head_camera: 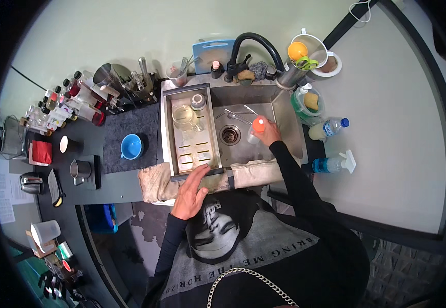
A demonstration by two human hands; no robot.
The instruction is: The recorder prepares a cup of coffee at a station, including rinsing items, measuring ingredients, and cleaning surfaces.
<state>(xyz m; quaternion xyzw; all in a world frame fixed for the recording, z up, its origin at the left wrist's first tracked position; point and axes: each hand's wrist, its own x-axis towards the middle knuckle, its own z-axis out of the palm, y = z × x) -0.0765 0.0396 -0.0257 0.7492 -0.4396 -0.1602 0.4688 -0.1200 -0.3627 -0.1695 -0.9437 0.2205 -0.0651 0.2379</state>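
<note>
My right hand (268,131) is low over the steel sink basin (290,134), its fingers around a clear bottle with an orange cap (258,124). Metal utensils (239,116) lie on the basin floor beside it, near the drain (230,135). My left hand (190,192) has its fingers apart, fingertips at the front edge of a draining tray (180,144). It holds nothing that I can see. In the tray are a clear glass cup (184,118) and a small grey-and-white cup (198,101). Beige cloths (259,173) hang over the sink's front rim.
A black faucet (255,35) arches behind the basin. Right of it stand a green soap container (299,101), a blue-capped bottle (327,129) and a spray bottle (328,165). At left, a blue cup (131,146) sits on a dark mat (111,154), with a metal pitcher (80,169) and several syrup bottles beyond.
</note>
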